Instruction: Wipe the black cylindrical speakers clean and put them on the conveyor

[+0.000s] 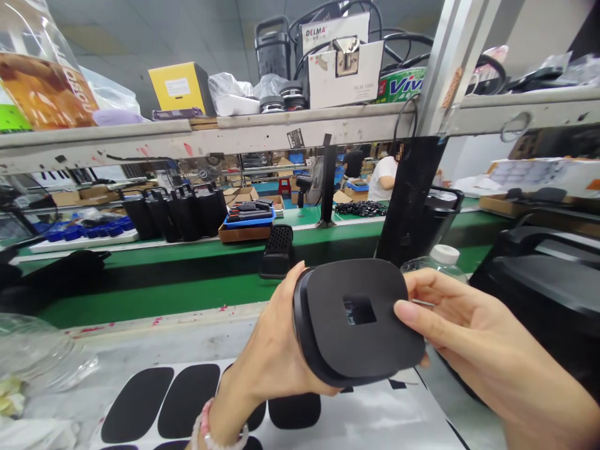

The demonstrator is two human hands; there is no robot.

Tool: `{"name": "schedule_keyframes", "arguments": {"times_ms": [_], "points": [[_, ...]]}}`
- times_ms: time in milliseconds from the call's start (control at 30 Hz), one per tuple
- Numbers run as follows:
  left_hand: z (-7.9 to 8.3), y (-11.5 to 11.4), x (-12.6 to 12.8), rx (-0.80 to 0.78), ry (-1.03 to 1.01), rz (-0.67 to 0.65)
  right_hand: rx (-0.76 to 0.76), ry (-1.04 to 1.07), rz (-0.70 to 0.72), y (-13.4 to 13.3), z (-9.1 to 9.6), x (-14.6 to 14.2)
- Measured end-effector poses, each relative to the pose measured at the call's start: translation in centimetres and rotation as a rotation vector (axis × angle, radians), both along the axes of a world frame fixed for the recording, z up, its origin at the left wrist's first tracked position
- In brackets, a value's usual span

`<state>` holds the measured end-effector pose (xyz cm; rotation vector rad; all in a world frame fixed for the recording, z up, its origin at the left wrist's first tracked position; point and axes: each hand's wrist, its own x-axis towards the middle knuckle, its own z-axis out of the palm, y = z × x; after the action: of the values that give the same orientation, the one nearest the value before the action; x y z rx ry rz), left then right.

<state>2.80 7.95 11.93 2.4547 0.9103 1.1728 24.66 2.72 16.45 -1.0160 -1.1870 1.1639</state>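
My left hand (274, 344) is wrapped round a black device with rounded corners (302, 325), its end face turned up toward me. Over that face lies a flat black sticker (342, 353) with a square cutout in its middle. My right hand (462, 325) pinches the sticker's right edge between thumb and fingers. Whether the sticker is stuck down or only rests there, I cannot tell. Below my hands, a white backing sheet (365, 419) on the bench carries several more black stickers (138, 403) of the same outline.
Beyond the bench runs a green conveyor belt (154, 294) with a black perforated speaker (277, 250) on it. A clear bottle (444, 256) and a large black case (544, 294) are at the right. Clear plastic (37, 353) lies left. A loaded shelf (244, 134) crosses above.
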Motion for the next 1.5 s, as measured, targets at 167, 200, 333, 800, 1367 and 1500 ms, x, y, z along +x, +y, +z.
{"name": "schedule_keyframes", "arguments": {"times_ms": [167,200,333,800,1367,1500], "points": [[0.5,-0.3,0.4,0.075,0.011,-0.011,-0.013,-0.004,-0.095,-0.8,-0.2,-0.4],[0.6,-0.3,0.5,0.083,0.013,-0.015,-0.01,-0.007,-0.112,-0.9,-0.3,-0.5],[0.3,-0.3,0.4,0.072,0.017,-0.02,0.014,-0.05,-0.177,-1.3,-0.3,-0.7],[-0.2,-0.1,-0.1,0.088,0.036,0.002,0.027,-0.086,-0.209,-1.4,-0.5,-0.5],[-0.5,0.0,-0.2,0.047,0.005,0.002,0.02,-0.101,-0.197,-1.2,-0.5,-0.5],[-0.4,0.0,-0.1,0.066,0.014,0.005,0.014,-0.117,-0.198,-1.2,-0.5,-0.5]]}}
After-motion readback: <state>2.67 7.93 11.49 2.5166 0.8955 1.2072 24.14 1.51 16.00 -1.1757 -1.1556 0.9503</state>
